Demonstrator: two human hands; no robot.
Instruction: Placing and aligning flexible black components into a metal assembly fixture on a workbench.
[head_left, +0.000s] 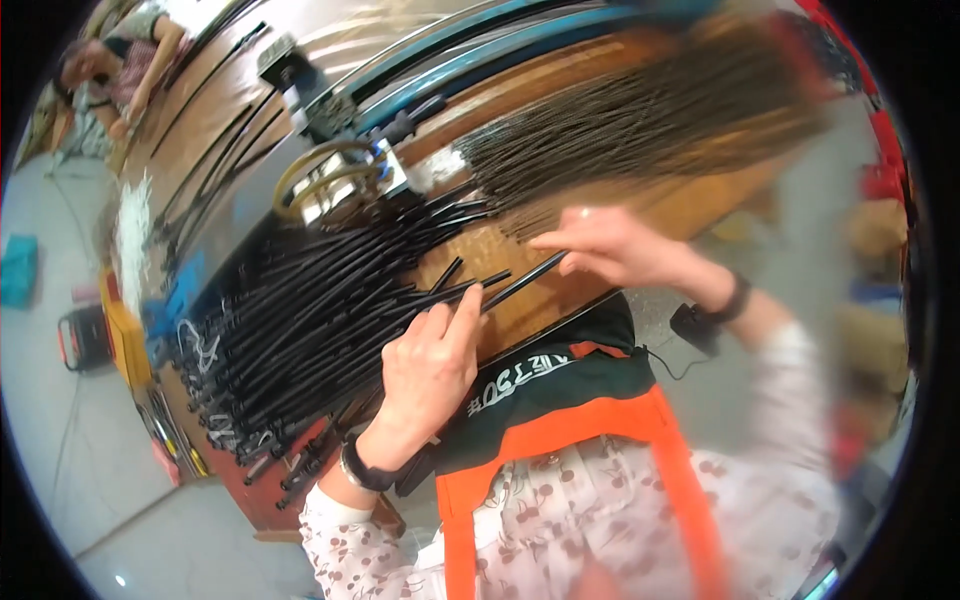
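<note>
Across the wooden workbench (pixel 660 215), which runs from about eight o'clock up to two o'clock in the tilted view, the biggest thing is the heap of black tubes (pixel 300 320) spread over its nine-o'clock half, lying roughly parallel with their near ends toward the person. Toward one o'clock a bundle of thin dark rods (pixel 640 120) fans out, blurred by motion, so whether these are wires or twisted cords is hard to say. Near eleven o'clock sits a coil of tan hose (pixel 320 175), and beyond it long dark strips lie along the bench. Closer in, at six o'clock, the person's orange-and-black apron (pixel 560 400) presses against the bench edge. The left hand (pixel 430 365), just below centre, has its fingers curled and its forefinger stretched along one black tube (pixel 510 285) that sticks out from the heap toward three o'clock; the right hand (pixel 610 245), just right of centre, pinches that tube's free end between thumb and fingertips. The step in hand looks like drawing a single tube clear of the heap, or feeding something into its end. The next move probably calls for a steady left-hand hold on the tube while the right works at the tip.
</note>
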